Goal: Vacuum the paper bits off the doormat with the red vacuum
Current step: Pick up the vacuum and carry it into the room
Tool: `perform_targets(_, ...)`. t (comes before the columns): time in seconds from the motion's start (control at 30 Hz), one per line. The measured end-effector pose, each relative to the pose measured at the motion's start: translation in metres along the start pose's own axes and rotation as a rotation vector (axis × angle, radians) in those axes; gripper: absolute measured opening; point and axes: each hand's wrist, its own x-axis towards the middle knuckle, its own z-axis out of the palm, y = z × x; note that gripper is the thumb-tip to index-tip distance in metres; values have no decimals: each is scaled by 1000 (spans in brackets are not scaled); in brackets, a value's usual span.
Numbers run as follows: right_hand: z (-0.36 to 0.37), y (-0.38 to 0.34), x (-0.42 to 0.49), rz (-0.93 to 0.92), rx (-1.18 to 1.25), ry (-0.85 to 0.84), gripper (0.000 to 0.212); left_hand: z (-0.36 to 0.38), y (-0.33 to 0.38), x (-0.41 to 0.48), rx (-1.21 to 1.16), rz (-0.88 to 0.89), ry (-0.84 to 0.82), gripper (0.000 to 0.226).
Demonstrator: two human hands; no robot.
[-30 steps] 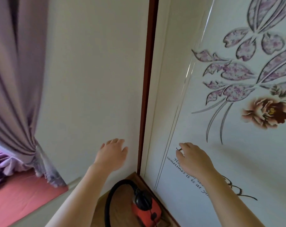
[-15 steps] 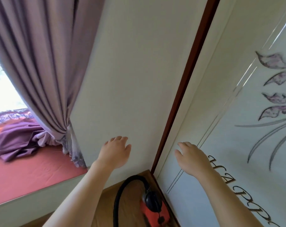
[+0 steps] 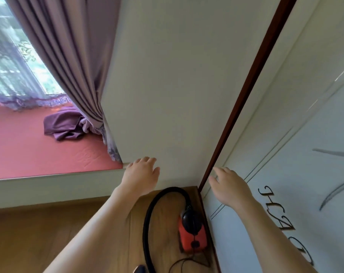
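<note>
The red vacuum point(image 3: 192, 236) stands on the wooden floor in the corner, between the cream wall and the decorated door. Its black hose point(image 3: 159, 196) arches up from its top and curves down to the left. My left hand point(image 3: 141, 174) is stretched out above the hose, fingers spread, holding nothing. My right hand point(image 3: 229, 186) reaches forward beside the door, also empty with fingers apart. Neither hand touches the vacuum. No doormat and no paper bits are in view.
A purple curtain point(image 3: 72, 56) hangs at the left over a red window seat point(image 3: 39, 150) with a crumpled purple cloth point(image 3: 62, 125). A dark red door frame point(image 3: 244, 103) runs up the corner. The white door point(image 3: 297, 174) with lettering fills the right.
The view has swung left and down: the window, the red seat and more floor came into sight, and the door's flower pattern slid out. Both hands stay outstretched and empty.
</note>
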Motion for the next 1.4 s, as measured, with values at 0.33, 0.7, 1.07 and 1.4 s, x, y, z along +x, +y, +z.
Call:
perform_targets(0.33, 58, 41, 30, -24, -29, -142, 53, 72, 5, -9, -21, -81, -53, 49)
perform_targets(0.7, 191, 73, 90, 67, -54, -295, 51, 211, -66, 34, -27, -175, -284, 40)
perform_targets(1.07, 371, 134, 156, 120, -70, -470, 45, 413, -115, 67, -74, -259, -422, 35)
perform_targets(1.4, 516, 185, 211, 157, -51, -510, 55, 567, -154, 104, -89, -283, -436, 60)
